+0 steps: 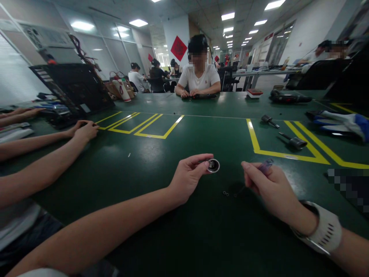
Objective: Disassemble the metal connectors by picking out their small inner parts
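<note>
Head view looks down over our two forearms onto a dark green table [161,154]. Nearest, our right hand [269,188] wears a white wristband [324,231] and pinches a small bluish tool [265,166] between thumb and fingers, its tip pointing up and away; what sort of tool it is we cannot tell. Our left hand [187,179] holds a small round ring [213,166] at the fingertips, lifted just off the table and turned so its open face shows to us, which keeps the middle free for the tool. Between the hands, on the table, lie a few tiny dark bits [225,193], close enough to pick up without reaching.

Around our hands the table is bare green, so we have room to move left, right and forward. To the left, another person's arm [43,169] stretches across with its hand [85,130] flat on the table, well apart from ours. To the right, yellow tape lines [253,142] box a space where two dark drivers [294,142] lie. Farther right lie blue and white gloves [343,123]. Across the far edge a seated person [198,75] rests both hands on the table, and a black chassis [75,90] leans at far left.
</note>
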{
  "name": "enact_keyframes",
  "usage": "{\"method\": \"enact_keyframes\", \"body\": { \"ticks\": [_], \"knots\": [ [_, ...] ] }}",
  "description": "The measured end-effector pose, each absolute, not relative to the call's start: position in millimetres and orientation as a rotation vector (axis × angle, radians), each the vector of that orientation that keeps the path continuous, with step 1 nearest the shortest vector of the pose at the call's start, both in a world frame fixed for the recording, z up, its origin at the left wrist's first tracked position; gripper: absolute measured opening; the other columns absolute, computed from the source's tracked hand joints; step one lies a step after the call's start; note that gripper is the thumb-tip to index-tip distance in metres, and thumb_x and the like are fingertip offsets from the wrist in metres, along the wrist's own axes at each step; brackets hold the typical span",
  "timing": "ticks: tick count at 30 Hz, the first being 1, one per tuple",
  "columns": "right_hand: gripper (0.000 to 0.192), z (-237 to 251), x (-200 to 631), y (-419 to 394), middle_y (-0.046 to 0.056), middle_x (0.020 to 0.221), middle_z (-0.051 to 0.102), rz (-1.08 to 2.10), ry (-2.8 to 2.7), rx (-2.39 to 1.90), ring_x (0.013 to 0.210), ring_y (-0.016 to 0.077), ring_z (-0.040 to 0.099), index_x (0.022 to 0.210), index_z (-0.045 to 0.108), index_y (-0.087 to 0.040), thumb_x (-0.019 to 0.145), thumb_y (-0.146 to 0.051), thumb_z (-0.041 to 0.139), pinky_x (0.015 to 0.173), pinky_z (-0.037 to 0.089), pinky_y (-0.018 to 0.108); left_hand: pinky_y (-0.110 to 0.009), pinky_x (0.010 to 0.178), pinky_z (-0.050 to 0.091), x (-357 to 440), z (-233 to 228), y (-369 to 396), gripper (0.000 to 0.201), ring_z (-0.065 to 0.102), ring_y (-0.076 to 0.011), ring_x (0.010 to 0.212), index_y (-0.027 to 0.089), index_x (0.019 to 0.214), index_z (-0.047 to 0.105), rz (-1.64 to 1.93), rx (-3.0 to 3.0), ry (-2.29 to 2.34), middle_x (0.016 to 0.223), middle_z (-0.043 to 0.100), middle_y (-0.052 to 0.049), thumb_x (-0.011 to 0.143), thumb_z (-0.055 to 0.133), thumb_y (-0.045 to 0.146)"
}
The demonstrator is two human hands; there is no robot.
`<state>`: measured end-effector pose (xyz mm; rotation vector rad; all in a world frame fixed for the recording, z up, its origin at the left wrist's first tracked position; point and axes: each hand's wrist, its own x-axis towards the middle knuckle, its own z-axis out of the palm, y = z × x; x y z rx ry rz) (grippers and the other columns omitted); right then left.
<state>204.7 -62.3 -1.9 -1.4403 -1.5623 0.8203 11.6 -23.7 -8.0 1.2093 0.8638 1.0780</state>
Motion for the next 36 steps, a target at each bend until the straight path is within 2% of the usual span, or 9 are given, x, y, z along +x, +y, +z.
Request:
{"method": "enact_keyframes", "body": {
  "ticks": [4, 9, 13, 16, 19, 30, 36],
  "knots": [
    [0.042, -4, 203, -59, -0.001, 0.046, 0.045, 0.987, -1.298, -1.364, 0.043, 0.0117, 0.041, 0.049, 0.051, -0.020, 0.079, -0.051, 0.051, 0.041, 0.033, 0.025, -0.036, 0.089, 0.050, 11, -6, -26, 0.020, 0.064, -0.0154, 0.091, 0.015, 0.098, 0.067, 1.013, 1.114, 0.880, 0.095, 0.070, -0.005, 0.079, 0.059, 0.015],
    [0.035, -1, 203, -63, -0.001, 0.052, 0.049, 1.031, -1.139, -1.044, 0.052, 0.0140, 0.048, 0.052, 0.054, -0.023, 0.082, -0.040, 0.052, 0.051, 0.043, 0.028, -0.035, 0.090, 0.050, 8, -5, -28, 0.024, 0.064, -0.0157, 0.093, 0.017, 0.100, 0.066, 0.962, 1.081, 0.906, 0.098, 0.070, -0.005, 0.077, 0.061, 0.011],
    [0.023, 0, 203, -76, 0.001, 0.065, 0.058, 0.823, -1.492, -0.901, 0.066, 0.0174, 0.055, 0.071, 0.063, -0.026, 0.087, -0.030, 0.048, 0.058, 0.044, 0.030, -0.033, 0.084, 0.052, 8, -4, -30, 0.026, 0.065, -0.0153, 0.087, 0.015, 0.099, 0.065, 0.966, 1.100, 0.905, 0.094, 0.070, -0.005, 0.074, 0.066, 0.013],
    [0.017, 3, 201, -84, 0.002, 0.073, 0.061, 0.552, -1.800, -0.907, 0.077, 0.0195, 0.058, 0.080, 0.061, -0.025, 0.087, -0.019, 0.047, 0.068, 0.045, 0.034, -0.032, 0.081, 0.052, 9, -4, -33, 0.026, 0.065, -0.0144, 0.083, 0.014, 0.098, 0.065, 0.981, 1.118, 0.894, 0.091, 0.070, -0.004, 0.072, 0.067, 0.013],
    [0.017, 7, 196, -87, 0.003, 0.075, 0.062, 0.356, -2.005, -0.852, 0.076, 0.0197, 0.058, 0.088, 0.058, -0.024, 0.084, -0.012, 0.047, 0.072, 0.045, 0.036, -0.031, 0.080, 0.052, 10, -4, -35, 0.026, 0.065, -0.0138, 0.082, 0.014, 0.097, 0.064, 0.991, 1.131, 0.894, 0.089, 0.070, -0.004, 0.071, 0.067, 0.013],
    [0.013, 4, 186, -90, 0.005, 0.073, 0.061, -0.025, -2.250, -0.719, 0.070, 0.0177, 0.055, 0.080, 0.054, -0.017, 0.081, -0.006, 0.048, 0.067, 0.046, 0.036, -0.026, 0.073, 0.048, 14, -5, -39, 0.031, 0.064, -0.0126, 0.074, 0.013, 0.092, 0.061, 1.022, 1.171, 0.953, 0.078, 0.068, -0.002, 0.062, 0.069, 0.008],
    [0.012, 5, 182, -93, 0.005, 0.071, 0.061, -0.094, -2.260, -0.661, 0.069, 0.0170, 0.055, 0.078, 0.056, -0.014, 0.082, -0.006, 0.048, 0.070, 0.046, 0.037, -0.023, 0.066, 0.049, 15, -5, -39, 0.024, 0.062, -0.0106, 0.066, 0.013, 0.086, 0.061, 1.052, 1.155, 0.959, 0.072, 0.067, -0.001, 0.064, 0.065, 0.006]
  ]
}}
